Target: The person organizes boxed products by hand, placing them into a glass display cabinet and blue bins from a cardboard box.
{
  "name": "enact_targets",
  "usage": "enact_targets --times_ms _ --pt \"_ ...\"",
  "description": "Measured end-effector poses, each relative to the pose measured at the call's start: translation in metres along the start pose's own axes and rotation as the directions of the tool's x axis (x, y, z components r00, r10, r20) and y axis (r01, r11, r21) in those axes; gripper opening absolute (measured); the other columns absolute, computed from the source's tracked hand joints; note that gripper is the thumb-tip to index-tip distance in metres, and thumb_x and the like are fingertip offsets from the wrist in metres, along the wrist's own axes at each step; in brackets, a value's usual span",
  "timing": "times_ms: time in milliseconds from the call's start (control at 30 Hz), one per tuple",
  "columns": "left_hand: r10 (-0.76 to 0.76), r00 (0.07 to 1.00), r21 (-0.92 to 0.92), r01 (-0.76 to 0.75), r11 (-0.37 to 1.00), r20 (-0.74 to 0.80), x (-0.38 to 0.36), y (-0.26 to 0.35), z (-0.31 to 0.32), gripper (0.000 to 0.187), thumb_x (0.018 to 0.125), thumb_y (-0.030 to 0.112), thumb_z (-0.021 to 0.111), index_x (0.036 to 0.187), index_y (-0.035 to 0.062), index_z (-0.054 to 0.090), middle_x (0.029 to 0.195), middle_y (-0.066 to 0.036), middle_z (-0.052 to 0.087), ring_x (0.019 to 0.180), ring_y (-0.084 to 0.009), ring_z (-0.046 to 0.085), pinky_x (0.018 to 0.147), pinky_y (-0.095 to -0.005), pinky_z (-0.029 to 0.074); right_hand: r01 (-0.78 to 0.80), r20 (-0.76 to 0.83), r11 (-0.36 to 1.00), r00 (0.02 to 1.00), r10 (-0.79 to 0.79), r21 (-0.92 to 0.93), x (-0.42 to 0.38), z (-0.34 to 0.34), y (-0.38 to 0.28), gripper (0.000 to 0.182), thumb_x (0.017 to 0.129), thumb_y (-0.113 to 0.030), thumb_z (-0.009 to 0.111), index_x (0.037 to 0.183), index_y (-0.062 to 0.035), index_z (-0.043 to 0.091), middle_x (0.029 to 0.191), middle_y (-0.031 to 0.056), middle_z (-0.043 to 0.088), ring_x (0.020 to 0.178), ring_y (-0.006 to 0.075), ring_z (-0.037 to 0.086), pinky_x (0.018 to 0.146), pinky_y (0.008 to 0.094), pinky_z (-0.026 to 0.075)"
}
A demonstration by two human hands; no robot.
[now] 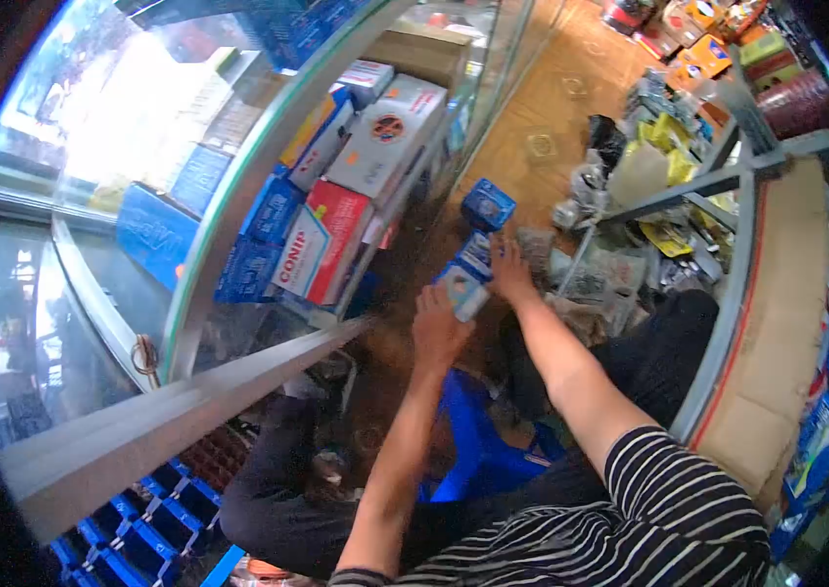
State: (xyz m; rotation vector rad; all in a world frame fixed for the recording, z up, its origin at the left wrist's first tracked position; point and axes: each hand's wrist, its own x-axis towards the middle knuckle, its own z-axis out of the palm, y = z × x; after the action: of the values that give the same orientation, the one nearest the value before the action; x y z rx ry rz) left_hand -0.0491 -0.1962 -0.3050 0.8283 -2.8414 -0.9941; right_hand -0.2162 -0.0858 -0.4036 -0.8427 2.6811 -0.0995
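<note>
Down at the floor in front of me, my left hand (442, 321) is closed on a small white and light-blue box (465, 293). Just beyond it is a small blue box (475, 256) with a pale printed face, and the fingers of my right hand (510, 269) are curled against its right side. The undersides of both boxes are hidden. A larger blue box (489, 203) sits on the brown floor (532, 108), a little farther than my right fingertips.
At left stands a glass display case (189, 323) with stacked boxes, including a red and white CONIP box (322, 240). Plastic-bagged items (620, 269) crowd the floor at right behind a grey metal frame (742, 215). A blue stool (473, 440) is beneath me.
</note>
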Motion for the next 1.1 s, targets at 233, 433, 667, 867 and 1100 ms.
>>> enact_targets --times_ms 233,433,667,867,1100 --pt "0.110 0.907 -0.135 -0.179 0.975 -0.407 0.001 0.073 -0.160 0.092 0.063 0.022 0.083 0.139 -0.0005 0.036 0.122 -0.022 0.048 0.113 -0.0414 0.052 0.093 -0.0466 0.049 0.094 0.102 0.996 0.990 -0.093 -0.001 0.039 0.049 0.019 0.108 0.072 -0.027 0.080 0.156 -0.0136 0.012 0.150 0.0262 0.030 0.138 0.0463 0.032 0.107 0.0545 0.039" --pt "-0.062 0.749 -0.092 0.001 0.996 -0.660 0.038 0.044 -0.197 0.085 0.068 0.016 0.078 0.136 -0.0099 0.036 0.121 -0.026 0.046 0.117 -0.0402 0.047 0.101 -0.0448 0.040 -0.287 -0.263 0.751 0.814 0.519 0.595 0.019 -0.034 -0.025 0.093 0.068 -0.035 0.081 0.146 -0.0102 0.036 0.138 0.0239 0.044 0.129 0.0417 0.040 0.106 0.0515 0.036" --pt "-0.051 0.828 0.199 0.193 0.961 -0.558 0.036 0.025 -0.196 0.085 0.075 0.013 0.071 0.146 -0.0059 0.027 0.146 -0.032 0.022 0.136 -0.0516 0.027 0.114 -0.0548 0.026 0.490 -0.795 0.703 0.579 0.180 0.516 0.020 -0.202 -0.123 0.080 0.071 -0.041 0.078 0.136 -0.0059 0.046 0.126 0.0226 0.049 0.120 0.0417 0.045 0.103 0.0526 0.035" --pt "0.074 0.899 0.209 0.020 0.978 -0.433 -0.017 0.077 -0.198 0.071 0.082 0.016 0.069 0.144 0.0058 0.036 0.151 -0.026 0.021 0.144 -0.0495 0.016 0.113 -0.0617 0.023 0.633 -0.731 0.725 0.626 -0.273 0.272 0.059 -0.229 -0.168 0.080 0.068 -0.035 0.082 0.137 -0.0110 0.049 0.135 0.0208 0.042 0.125 0.0404 0.041 0.108 0.0493 0.035" --pt "0.254 0.885 -0.071 -0.246 0.967 0.390 -0.070 0.061 -0.222 0.051 0.087 0.019 0.067 0.133 0.0085 0.049 0.127 -0.017 0.053 0.124 -0.0366 0.050 0.100 -0.0468 0.044 0.521 -0.637 0.464 0.759 0.130 0.716 0.066 -0.171 -0.122 0.078 0.080 -0.047 0.076 0.136 -0.0031 0.045 0.131 0.0218 0.047 0.122 0.0348 0.047 0.103 0.0452 0.040"
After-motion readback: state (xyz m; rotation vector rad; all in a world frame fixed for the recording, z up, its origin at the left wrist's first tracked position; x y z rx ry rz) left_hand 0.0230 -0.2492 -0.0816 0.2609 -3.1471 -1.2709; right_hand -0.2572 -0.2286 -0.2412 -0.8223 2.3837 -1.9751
